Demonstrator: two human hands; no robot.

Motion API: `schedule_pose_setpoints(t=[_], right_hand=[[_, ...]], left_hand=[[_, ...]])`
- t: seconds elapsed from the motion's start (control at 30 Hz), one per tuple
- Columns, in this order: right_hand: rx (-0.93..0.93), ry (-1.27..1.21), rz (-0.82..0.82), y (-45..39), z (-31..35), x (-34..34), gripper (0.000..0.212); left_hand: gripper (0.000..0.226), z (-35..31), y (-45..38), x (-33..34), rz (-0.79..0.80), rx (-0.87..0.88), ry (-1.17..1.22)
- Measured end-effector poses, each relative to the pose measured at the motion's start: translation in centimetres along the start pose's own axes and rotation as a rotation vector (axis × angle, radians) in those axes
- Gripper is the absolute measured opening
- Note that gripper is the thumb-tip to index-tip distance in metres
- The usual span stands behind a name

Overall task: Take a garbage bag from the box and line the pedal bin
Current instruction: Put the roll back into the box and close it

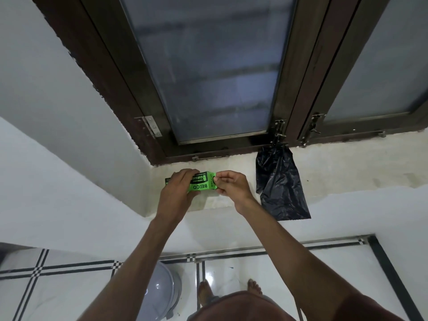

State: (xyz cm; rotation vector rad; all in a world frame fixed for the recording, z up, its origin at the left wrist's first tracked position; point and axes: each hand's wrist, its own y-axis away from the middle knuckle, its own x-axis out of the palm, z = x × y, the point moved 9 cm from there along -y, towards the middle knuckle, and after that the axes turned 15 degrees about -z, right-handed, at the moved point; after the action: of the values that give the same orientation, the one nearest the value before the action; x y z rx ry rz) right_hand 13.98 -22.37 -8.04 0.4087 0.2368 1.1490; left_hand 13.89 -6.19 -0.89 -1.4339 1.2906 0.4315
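While the left hand point(178, 188) grips the bright green cardboard garbage-bag box point(203, 183) over the pale stone window sill point(335, 167), the right hand point(231, 184) pinches its end flap. Better to brace the box firmly and draw a bag straight out; the grey domed plastic pedal bin point(162, 290) waits below on the floor.
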Motion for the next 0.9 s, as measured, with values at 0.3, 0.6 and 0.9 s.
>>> schedule_pose_setpoints(t=[0.3,0.6,0.9], right_hand=[[-0.039,0.045,-0.128,-0.7,-0.5,-0.6,0.007],[0.064,0.025,-0.007,-1.2,-0.5,0.8,0.015],[-0.293,0.161,-0.169,-0.8,1.7,0.6,0.015]], left_hand=[[0.059,0.1,0.0,0.5,0.008,0.043,0.008],[0.059,0.6,-0.2,0.4,0.016,0.047,0.050],[0.058,1.2,-1.0,0.3,-0.010,-0.060,0.036]])
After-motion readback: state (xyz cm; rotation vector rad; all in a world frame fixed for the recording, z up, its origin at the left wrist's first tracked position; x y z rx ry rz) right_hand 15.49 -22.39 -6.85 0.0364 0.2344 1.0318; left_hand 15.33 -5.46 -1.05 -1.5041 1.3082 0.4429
